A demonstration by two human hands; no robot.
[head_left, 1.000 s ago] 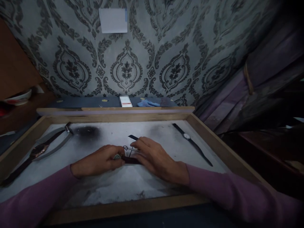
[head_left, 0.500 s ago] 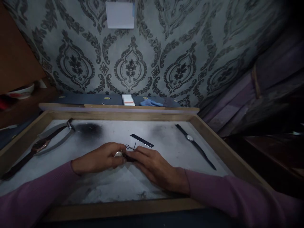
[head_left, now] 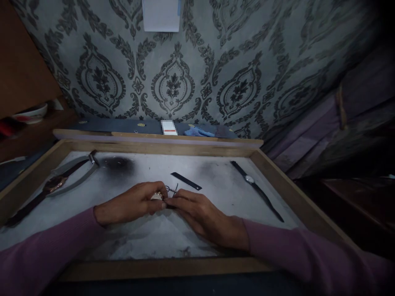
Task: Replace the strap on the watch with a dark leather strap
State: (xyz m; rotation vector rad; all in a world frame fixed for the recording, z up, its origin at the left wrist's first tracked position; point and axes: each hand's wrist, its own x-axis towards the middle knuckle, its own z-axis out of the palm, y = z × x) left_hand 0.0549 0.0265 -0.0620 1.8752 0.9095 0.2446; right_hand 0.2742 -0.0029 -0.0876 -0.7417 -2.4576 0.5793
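Low over the tray's middle, my left hand (head_left: pixel 132 203) pinches a small wristwatch (head_left: pixel 157 197) with a pale round face, between thumb and fingers. From the other side, my right hand (head_left: pixel 205 213) has its fingertips closed at the watch's edge, on a dark part that looks like its strap. Just behind the fingertips shows a thin dark wire-like piece (head_left: pixel 172 189) with a loop; its kind is unclear. A dark flat cutter blade (head_left: pixel 187 181) lies beyond my right fingers.
The wooden-framed tray (head_left: pixel 173 265) has a white, smudged floor. At its left lie a brown-strapped watch (head_left: pixel 54 185) and metal tweezers (head_left: pixel 82 176); at its right, a black-strapped watch (head_left: pixel 249 179). Behind the rim are a small white box (head_left: pixel 169 127) and a blue cloth (head_left: pixel 199 131).
The view has shifted slightly. More of the watch's rim shows between my left fingers. Both hands keep their hold at nearly the same spot.
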